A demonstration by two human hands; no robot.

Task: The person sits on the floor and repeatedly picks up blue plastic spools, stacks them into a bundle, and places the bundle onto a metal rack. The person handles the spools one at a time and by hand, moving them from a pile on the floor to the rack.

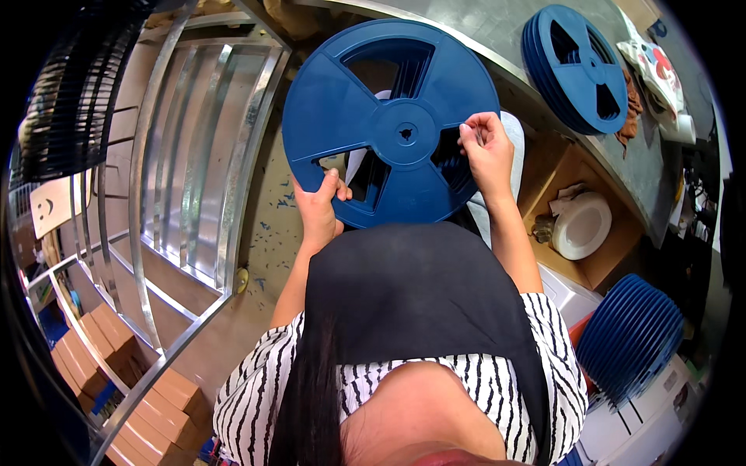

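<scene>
A stack of large blue plastic reels (318,101) rests in front of my body, its flat top flange facing up. The top reel has a round hub with a small keyed hole and three wedge-shaped openings. My left hand (318,208) grips its lower left rim, thumb and fingertips at one opening. Over the right side of the same reel, my right hand (488,147) is closed in a pinch beside another opening. A small thin piece seems to show between its fingers, too small to name.
More blue reels (579,66) are stacked on the grey bench (497,35) at right. Below it, a cardboard box (544,167) holds a white roll (581,225). Further blue reels (631,338) stand lower right. Left are a metal rack (210,155), cartons (159,412) and blue scraps on the floor.
</scene>
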